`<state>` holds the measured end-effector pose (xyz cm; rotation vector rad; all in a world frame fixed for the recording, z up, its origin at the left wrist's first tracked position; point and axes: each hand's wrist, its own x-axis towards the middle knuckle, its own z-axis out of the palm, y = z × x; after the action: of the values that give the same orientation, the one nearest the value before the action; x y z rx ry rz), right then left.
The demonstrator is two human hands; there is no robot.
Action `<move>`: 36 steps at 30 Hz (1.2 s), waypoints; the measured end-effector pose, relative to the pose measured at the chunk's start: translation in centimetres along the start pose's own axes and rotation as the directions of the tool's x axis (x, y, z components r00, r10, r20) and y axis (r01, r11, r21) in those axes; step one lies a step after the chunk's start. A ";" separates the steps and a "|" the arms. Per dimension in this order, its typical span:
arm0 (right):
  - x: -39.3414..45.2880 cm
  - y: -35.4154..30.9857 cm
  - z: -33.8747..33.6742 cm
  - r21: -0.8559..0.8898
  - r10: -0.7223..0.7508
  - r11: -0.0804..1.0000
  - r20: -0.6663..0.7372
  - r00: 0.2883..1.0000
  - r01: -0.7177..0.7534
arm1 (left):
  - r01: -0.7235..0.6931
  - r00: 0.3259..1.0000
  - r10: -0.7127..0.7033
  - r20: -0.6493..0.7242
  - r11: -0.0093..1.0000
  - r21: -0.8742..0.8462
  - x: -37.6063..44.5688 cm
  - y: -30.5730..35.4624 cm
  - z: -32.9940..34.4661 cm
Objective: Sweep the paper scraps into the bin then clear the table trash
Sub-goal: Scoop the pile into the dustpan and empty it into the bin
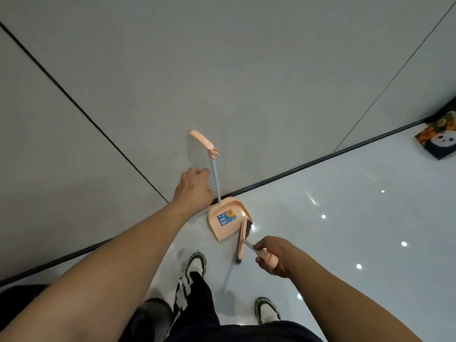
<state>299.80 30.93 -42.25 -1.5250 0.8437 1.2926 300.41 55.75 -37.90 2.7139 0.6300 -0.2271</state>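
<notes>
A peach dustpan (223,224) with a blue label stands on the glossy floor against a grey wall. Its long pale-blue handle (215,178) rises to a peach grip that leans on the wall. My left hand (193,188) is stretched out beside that handle, fingers loosely curled just left of it; I cannot tell whether they touch it. My right hand (271,259) is closed around the peach grip of a broom (241,240), whose dark bristles rest on the floor by the dustpan's right edge. No paper scraps are visible.
The grey wall (222,70) has dark panel seams and a dark skirting line at the floor. A colourful box with a panda picture (440,139) lies on the floor at the far right. My two sneakers (195,267) stand below the dustpan.
</notes>
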 end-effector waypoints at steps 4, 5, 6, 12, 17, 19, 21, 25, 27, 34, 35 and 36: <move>0.4 -1.7 3.5 0.130 0.040 0.991 -0.050 0.998 -0.033 | -0.136 0.991 0.137 -0.003 0.986 0.096 7.3 -2.4 -2.5; 0.3 -2.0 4.3 0.167 0.048 0.985 -0.063 0.997 -0.037 | -0.182 0.983 0.181 0.021 0.976 0.120 9.0 -2.9 -3.0; 0.3 -2.2 5.1 0.212 0.058 0.976 -0.070 0.996 -0.042 | -0.231 0.973 0.226 0.052 0.962 0.145 10.7 -3.4 -3.4; 1.5 -3.0 7.7 0.376 0.147 0.921 -0.079 0.986 -0.107 | -0.515 0.854 0.430 0.293 0.780 0.356 18.3 -4.4 -3.3; 2.2 -2.5 7.7 0.466 0.128 0.882 -0.101 0.987 -0.066 | -0.617 0.787 0.469 0.401 0.609 0.498 20.2 -2.5 -2.1; 2.0 -2.1 6.9 0.499 0.109 0.866 -0.146 0.983 -0.022 | -0.661 0.749 0.492 0.444 0.594 0.458 19.7 -0.1 -1.5; 1.4 -1.1 5.5 0.545 0.097 0.838 -0.192 0.977 0.024 | -0.708 0.705 0.557 0.439 0.582 0.400 18.3 3.3 -0.6; -0.3 2.7 0.9 0.697 0.089 0.713 -0.199 0.976 0.077 | -0.790 0.613 0.679 0.405 0.525 0.315 13.1 12.4 1.7; -1.2 5.7 -2.0 0.750 0.073 0.649 -0.227 0.971 0.127 | -0.832 0.551 0.729 0.407 0.442 0.335 9.5 17.4 3.0; -4.2 22.3 -11.2 0.856 0.102 0.439 -0.348 0.932 0.272 | -0.939 0.329 0.821 0.466 0.231 0.256 -6.0 32.9 9.3; -4.5 25.0 -12.4 0.874 0.119 0.393 -0.357 0.927 0.286 | -0.951 0.298 0.823 0.483 0.214 0.221 -8.7 35.1 10.6; -5.0 27.7 -13.4 0.887 0.138 0.352 -0.364 0.921 0.298 | -0.964 0.258 0.826 0.502 0.187 0.189 -11.5 37.2 11.9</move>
<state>277.80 8.94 -43.31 -0.7850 1.4157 0.1862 306.07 15.51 -35.41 2.8105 -1.4038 -0.4779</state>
